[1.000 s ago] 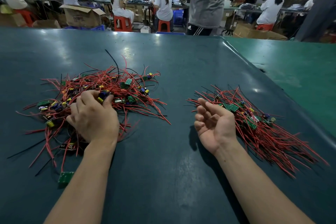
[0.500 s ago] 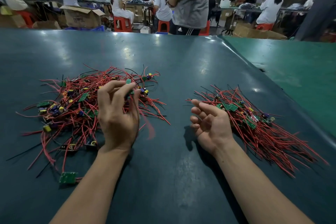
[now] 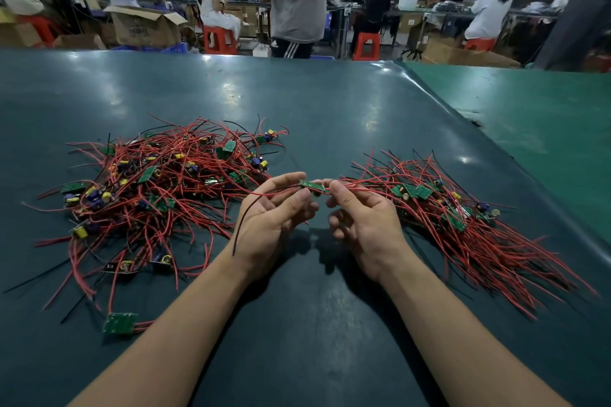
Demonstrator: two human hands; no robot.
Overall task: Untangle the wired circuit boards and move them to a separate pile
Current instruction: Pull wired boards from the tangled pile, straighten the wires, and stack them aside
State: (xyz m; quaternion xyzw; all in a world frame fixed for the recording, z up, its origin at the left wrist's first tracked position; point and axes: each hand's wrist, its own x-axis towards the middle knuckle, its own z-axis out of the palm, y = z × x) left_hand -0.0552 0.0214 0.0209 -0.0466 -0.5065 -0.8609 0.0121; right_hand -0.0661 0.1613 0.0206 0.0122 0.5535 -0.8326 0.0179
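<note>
Both hands pinch one small circuit board point(image 3: 312, 185) above the dark worktop point(image 3: 330, 116): left hand point(image 3: 271, 218) and right hand point(image 3: 362, 218) at either end. It hangs between the tangled pile point(image 3: 158, 188) and the sorted pile point(image 3: 463, 218).

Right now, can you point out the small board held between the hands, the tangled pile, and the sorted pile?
small board point(image 3: 312, 185), head view, on its green face between the fingertips.
tangled pile point(image 3: 158, 188), head view, on the red wires at its middle.
sorted pile point(image 3: 463, 225), head view, on the red wires near a green board.
</note>
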